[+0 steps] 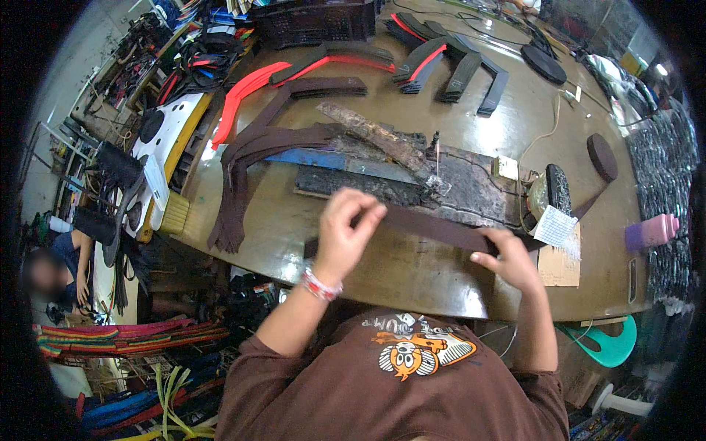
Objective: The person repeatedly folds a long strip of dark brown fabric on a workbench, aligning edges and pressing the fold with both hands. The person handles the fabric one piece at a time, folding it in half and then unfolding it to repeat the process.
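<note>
A dark brown webbing strap [436,227] runs across the table before me. My left hand [350,220] pinches it between thumb and fingers, beside a blackened wooden board [358,186]. My right hand [504,251] rests on the strap farther right, fingertips on its upper side and thumb at its near edge; whether it grips is unclear. From there the strap passes by a squared paper note [556,226] towards a brown webbing roll [602,157]. A thin upright rod [438,160] stands by the scorched metal plate [474,184]. Brown strap lengths [234,193] lie bundled at left.
Stacks of red strips [237,102] and black strips [463,74] lie at the back, near a black plastic crate [320,22]. A small white electrical box [506,167] with wires and a pink and purple bottle [652,232] are at right. Another person [66,270] is at far left.
</note>
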Demonstrator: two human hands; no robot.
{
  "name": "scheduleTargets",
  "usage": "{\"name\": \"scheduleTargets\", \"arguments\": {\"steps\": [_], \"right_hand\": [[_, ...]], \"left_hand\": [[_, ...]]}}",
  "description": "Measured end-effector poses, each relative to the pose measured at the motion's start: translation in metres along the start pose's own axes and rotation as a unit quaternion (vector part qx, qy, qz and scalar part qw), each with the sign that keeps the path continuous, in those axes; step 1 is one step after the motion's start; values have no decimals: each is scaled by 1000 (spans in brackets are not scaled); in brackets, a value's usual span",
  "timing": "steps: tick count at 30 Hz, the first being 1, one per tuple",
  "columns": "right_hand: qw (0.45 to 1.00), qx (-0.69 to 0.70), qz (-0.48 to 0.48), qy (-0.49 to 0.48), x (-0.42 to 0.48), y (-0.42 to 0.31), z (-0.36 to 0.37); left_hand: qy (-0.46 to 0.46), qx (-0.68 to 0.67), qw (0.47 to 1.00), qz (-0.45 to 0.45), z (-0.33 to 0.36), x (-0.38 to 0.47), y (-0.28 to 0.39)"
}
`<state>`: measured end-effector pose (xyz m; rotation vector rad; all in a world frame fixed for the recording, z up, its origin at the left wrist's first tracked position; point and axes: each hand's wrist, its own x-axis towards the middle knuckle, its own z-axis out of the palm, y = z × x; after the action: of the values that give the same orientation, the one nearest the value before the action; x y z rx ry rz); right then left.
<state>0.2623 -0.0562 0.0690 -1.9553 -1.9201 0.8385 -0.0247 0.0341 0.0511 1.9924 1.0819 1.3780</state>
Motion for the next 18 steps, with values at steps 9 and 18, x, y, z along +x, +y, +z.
{"name": "scheduleTargets", "arguments": {"steps": [9, 18], "right_hand": [[972, -90, -45, 214, 13, -62, -57], [989, -3, 53, 136, 46, -28, -22]], "left_hand": [[-31, 140, 981, -129, -38, 154, -75], [-164, 227, 944, -172, -25, 170, -133]]}}
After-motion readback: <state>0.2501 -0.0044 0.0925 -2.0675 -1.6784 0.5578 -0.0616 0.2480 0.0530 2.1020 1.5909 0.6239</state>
